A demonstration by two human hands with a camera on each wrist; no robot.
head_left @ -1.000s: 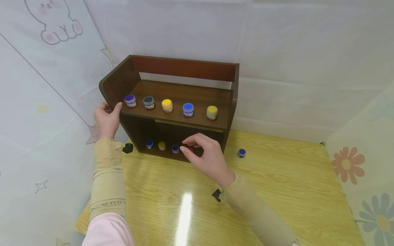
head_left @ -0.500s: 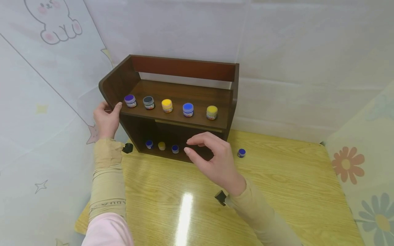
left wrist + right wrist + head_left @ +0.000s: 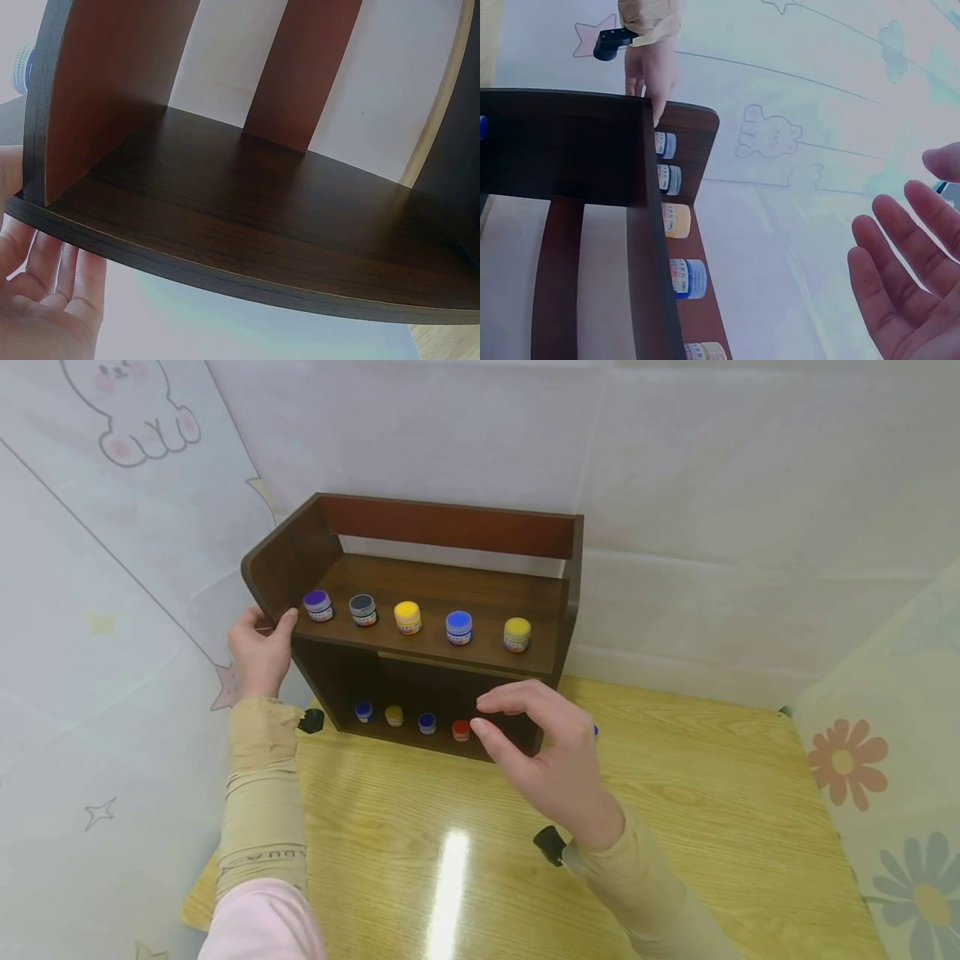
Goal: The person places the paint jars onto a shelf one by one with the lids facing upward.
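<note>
A dark brown two-tier shelf (image 3: 450, 583) stands on the wooden table. My left hand (image 3: 258, 652) grips its left side panel, thumb by the upper board's front edge and fingers along the outer face. My right hand (image 3: 555, 752) hovers before the lower right part, thumb and forefinger apart with nothing between them. Closest to those fingertips is a red paint jar (image 3: 461, 731) on the lower tier. Left of it sit a dark blue jar (image 3: 427, 723), a yellow jar (image 3: 393, 716) and another blue jar (image 3: 363, 712). In the right wrist view, the right fingers (image 3: 900, 262) are spread loosely.
Along the upper tier runs a row of jars: purple (image 3: 318, 606), dark grey (image 3: 363, 610), yellow (image 3: 407, 618), blue (image 3: 459, 627) and olive-yellow (image 3: 517, 634). Behind my right hand, a blue jar (image 3: 596, 732) on the table (image 3: 712, 793) is mostly hidden. A printed cloth (image 3: 750, 527) hangs around.
My right hand has drawn back to the right from the lower tier, uncovering the red jar and covering most of the loose blue jar. The left hand keeps its place on the shelf.
</note>
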